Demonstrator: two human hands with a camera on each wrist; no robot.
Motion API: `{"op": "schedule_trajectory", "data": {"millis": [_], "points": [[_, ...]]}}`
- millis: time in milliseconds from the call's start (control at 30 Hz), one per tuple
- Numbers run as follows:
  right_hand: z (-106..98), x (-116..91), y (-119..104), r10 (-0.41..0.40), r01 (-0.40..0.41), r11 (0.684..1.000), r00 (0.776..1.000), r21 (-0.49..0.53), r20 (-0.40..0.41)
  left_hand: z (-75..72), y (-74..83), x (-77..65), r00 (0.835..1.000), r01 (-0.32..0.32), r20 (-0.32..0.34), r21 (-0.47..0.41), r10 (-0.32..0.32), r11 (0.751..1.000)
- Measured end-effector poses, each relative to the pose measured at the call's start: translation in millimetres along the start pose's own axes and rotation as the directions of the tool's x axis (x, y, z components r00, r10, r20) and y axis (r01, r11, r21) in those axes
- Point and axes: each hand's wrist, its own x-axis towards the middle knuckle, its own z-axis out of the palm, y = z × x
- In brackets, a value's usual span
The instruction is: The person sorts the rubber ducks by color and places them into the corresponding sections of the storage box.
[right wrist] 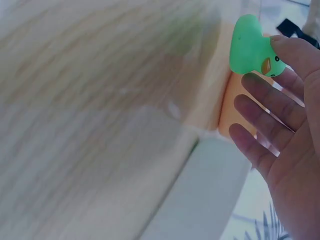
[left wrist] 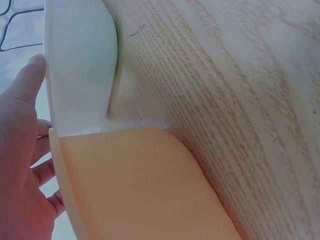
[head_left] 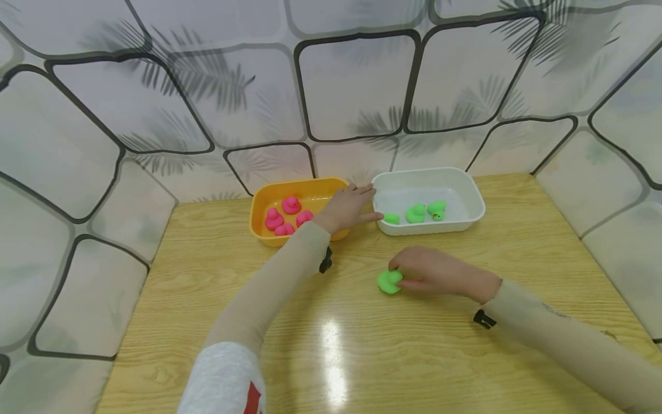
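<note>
My right hand (head_left: 431, 270) pinches a green rubber duck (head_left: 388, 282) between thumb and fingers, in front of the white tray. In the right wrist view the duck (right wrist: 247, 47) shows an orange beak, and the other fingers are spread below it. My left hand (head_left: 347, 208) lies with fingers extended over the right end of the orange tray (head_left: 258, 230), fingertips and thumb right at the left rim of the white tray (head_left: 429, 229). Its thumb rests along that rim in the left wrist view, holding nothing. Three green ducks (head_left: 415, 214) lie in the white tray.
Several pink ducks (head_left: 292, 205) sit in the orange tray. Both trays stand side by side at the back of the wooden table (head_left: 217, 328), close to a patterned cloth wall (head_left: 357, 86) that also rises on the left and right.
</note>
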Motion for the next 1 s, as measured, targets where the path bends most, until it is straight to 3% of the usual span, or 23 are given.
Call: {"op": "schedule_trajectory", "data": {"millis": [233, 633, 1000], "points": [[-21.4, -14.8, 10.2, 0.121, -0.121, 0.993, 0.993, -0.005, -0.001, -0.3, 0.7, -1.0, 1.0, 0.007, 0.008, -0.016, -0.007, 1.0], [-51.8, -25.0, 34.3, -0.019, -0.01, 0.989, 0.981, -0.146, -0.195, -1.6, 0.7, -0.9, 1.0, 0.001, 0.009, -0.024, 0.0, 1.0], [-87.2, -28.3, 54.4, 0.105, -0.142, 0.978, 0.969, -0.155, -0.225, -2.0, 0.2, -1.0, 1.0, -0.008, 0.017, -0.018, 0.008, 1.0]]}}
